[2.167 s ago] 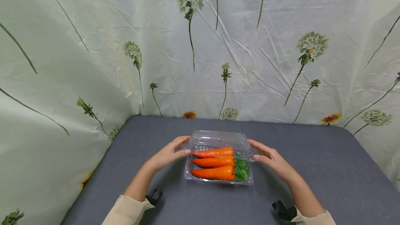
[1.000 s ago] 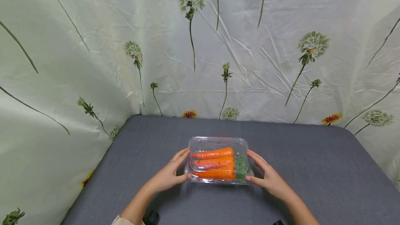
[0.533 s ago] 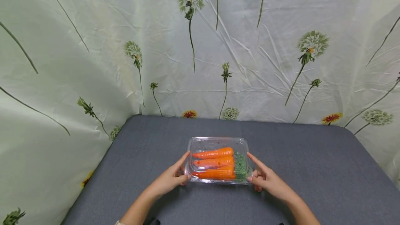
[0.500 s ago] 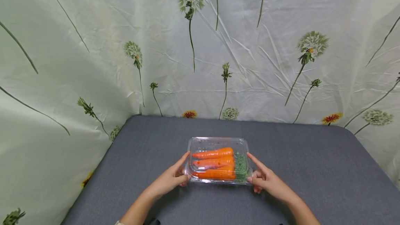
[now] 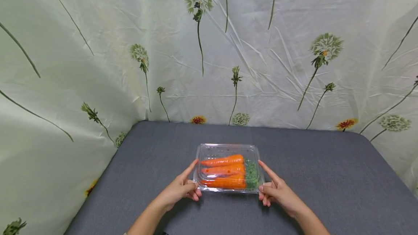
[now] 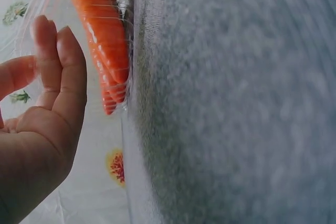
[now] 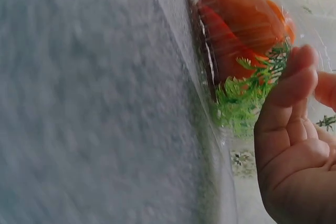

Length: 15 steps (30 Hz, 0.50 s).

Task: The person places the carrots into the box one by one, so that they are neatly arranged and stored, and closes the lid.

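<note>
A clear plastic clamshell container (image 5: 228,149) sits on the grey table with its lid down. Through the lid show three orange carrots (image 5: 225,170) lying side by side, with leafy greens (image 5: 250,173) at the right end. My left hand (image 5: 179,190) pinches the container's near left corner, thumb on top and other fingers curled below. Its index finger stretches along the left side. At the near right corner my right hand (image 5: 281,193) pinches in the same way, index finger straight along the right side. Both wrist views show thumb and fingers close together at the clear plastic.
The grey cloth-covered table (image 5: 310,162) spreads around the container. A pale curtain (image 5: 261,46) printed with dandelions hangs behind the table and along its left side.
The raised lid has come down over the carrots. Both hands have slid from the lid's sides to the near corners, their lower fingers now curled beneath the rim.
</note>
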Each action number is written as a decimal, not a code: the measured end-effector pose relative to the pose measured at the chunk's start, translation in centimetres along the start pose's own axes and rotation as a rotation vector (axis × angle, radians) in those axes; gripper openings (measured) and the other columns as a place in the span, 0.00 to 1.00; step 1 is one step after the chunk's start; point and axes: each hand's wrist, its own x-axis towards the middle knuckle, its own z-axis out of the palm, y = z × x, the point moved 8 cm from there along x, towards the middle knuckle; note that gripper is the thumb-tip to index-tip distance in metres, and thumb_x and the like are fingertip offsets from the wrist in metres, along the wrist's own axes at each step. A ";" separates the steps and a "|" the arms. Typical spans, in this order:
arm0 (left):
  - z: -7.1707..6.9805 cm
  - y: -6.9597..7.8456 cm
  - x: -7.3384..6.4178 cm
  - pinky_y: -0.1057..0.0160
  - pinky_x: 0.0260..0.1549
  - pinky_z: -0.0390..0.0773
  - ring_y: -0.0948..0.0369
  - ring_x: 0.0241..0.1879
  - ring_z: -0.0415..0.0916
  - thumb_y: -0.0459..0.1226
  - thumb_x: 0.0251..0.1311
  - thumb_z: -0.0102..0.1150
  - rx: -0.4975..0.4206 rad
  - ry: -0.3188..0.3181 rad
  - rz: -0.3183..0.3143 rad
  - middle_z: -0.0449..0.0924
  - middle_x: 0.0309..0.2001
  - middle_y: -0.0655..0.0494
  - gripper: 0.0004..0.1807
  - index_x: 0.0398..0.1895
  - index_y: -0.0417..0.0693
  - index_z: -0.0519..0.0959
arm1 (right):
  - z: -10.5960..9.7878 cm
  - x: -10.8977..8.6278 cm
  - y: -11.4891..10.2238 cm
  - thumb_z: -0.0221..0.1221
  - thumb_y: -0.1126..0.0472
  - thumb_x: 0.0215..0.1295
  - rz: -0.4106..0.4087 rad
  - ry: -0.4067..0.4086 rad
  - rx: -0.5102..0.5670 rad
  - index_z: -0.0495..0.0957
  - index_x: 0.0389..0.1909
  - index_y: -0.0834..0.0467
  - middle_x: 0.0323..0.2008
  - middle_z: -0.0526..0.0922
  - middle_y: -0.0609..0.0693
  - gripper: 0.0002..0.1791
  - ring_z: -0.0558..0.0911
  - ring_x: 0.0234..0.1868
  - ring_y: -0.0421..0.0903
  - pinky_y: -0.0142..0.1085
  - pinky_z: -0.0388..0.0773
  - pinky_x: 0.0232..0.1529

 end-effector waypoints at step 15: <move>-0.3 0.2 0.1 0.62 0.21 0.76 0.60 0.17 0.72 0.27 0.55 0.49 0.088 0.049 0.047 0.75 0.19 0.49 0.43 0.70 0.57 0.43 | -0.5 -0.2 -0.3 0.53 0.67 0.62 -0.018 0.069 -0.075 0.35 0.70 0.51 0.22 0.79 0.53 0.44 0.76 0.19 0.41 0.31 0.74 0.21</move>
